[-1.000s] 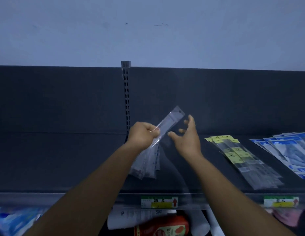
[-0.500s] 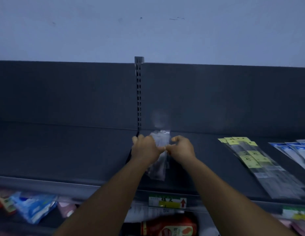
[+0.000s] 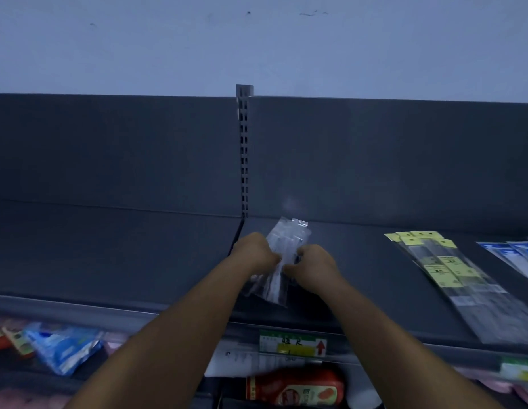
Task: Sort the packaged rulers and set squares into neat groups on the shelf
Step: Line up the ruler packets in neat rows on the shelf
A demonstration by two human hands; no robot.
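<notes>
My left hand [image 3: 258, 251] and right hand [image 3: 311, 264] both curl their fingers around one bundle of clear packaged rulers [image 3: 282, 261], gripping it from either side at mid-length. The thumbs and fingertips lie under the film, so I cannot tell exactly how each one sits. The bundle rests low on the dark shelf [image 3: 139, 261], just right of the slotted upright [image 3: 244, 160]. Its top ends fan slightly toward the back panel and its lower ends point toward the shelf's front lip.

A second ago my left hand alone held the packets, one long packet stuck up at a slant, and my right hand hovered open beside it. Half a second ago the two hands closed together on the stack. Now that stray packet has merged with the rest and the whole bundle has come down onto the shelf. I judge this to be the squaring step: the group is gathered but its edges remain uneven, so it needs tapping or aligning before release.

To the right, well apart from my hands, lies a finished group of yellow-tagged rulers [image 3: 442, 270], and beyond it, at the frame's edge, blue-headed packets [image 3: 513, 255]. Below the shelf lip a green and yellow price label [image 3: 292, 343] faces me, above a red bottle [image 3: 295, 388]; blue wrapped goods [image 3: 62, 346] lie on the lower left.
</notes>
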